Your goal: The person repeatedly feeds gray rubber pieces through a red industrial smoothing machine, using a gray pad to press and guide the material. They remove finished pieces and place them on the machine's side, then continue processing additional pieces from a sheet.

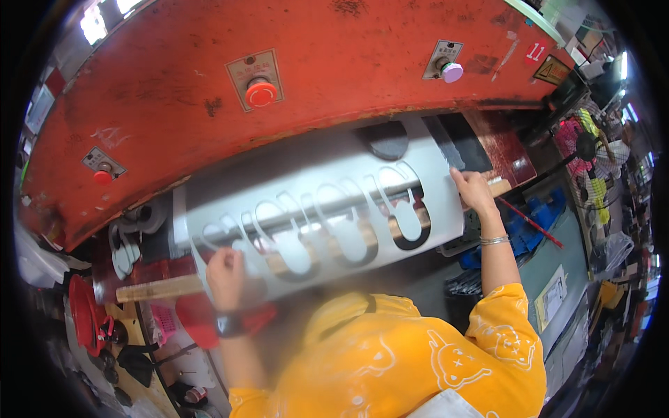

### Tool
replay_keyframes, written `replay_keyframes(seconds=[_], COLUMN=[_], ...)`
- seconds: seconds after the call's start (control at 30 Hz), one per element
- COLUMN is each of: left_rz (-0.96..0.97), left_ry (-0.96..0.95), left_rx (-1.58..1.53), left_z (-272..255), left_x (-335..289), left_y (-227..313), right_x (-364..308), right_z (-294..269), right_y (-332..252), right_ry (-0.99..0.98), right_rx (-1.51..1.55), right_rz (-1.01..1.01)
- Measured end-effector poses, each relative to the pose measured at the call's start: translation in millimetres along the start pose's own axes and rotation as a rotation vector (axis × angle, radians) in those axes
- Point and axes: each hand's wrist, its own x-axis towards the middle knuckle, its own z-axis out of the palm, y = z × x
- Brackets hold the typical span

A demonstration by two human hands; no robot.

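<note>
A pale, glossy sheet point(446, 209) with several loop-shaped cut-outs spans the space between my hands, below the front of a red machine. My left hand point(226, 277), a dark band at its wrist, is closed at the sheet's near left corner. At the right edge, my right hand point(475, 191) grips the sheet between thumb and fingers, a bracelet on that wrist. Some loop-shaped pieces point(408, 221) show within the cut outlines. A dark rounded piece point(387, 139) lies toward the sheet's far side. Blur softens the sheet's left part.
The red machine front point(348, 63) carries a large red push button point(261, 93), a smaller red one point(103, 174) and a pale purple one point(451, 71). A wooden strip point(160, 288) juts out at left. Pale cut pieces point(125, 254) lie beyond it. Blue material point(536, 226) sits at right.
</note>
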Motion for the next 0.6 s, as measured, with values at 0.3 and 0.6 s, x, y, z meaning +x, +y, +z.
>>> replay_keyframes(seconds=[0.3, 0.6], left_rz=[-0.183, -0.295], left_ry=[-0.21, 0.153], left_rx=[-0.053, -0.067], left_z=[-55.3, -101.2], left_x=[-100.5, -135.3], left_y=[9.9, -44.2], right_x=[-47.1, -93.1], right_z=[46.0, -5.9], right_y=[-89.9, -34.1], right_ry=[-0.03, -0.151], right_rx=[-0.115, 0.388], right_rz=[-0.498, -0.43])
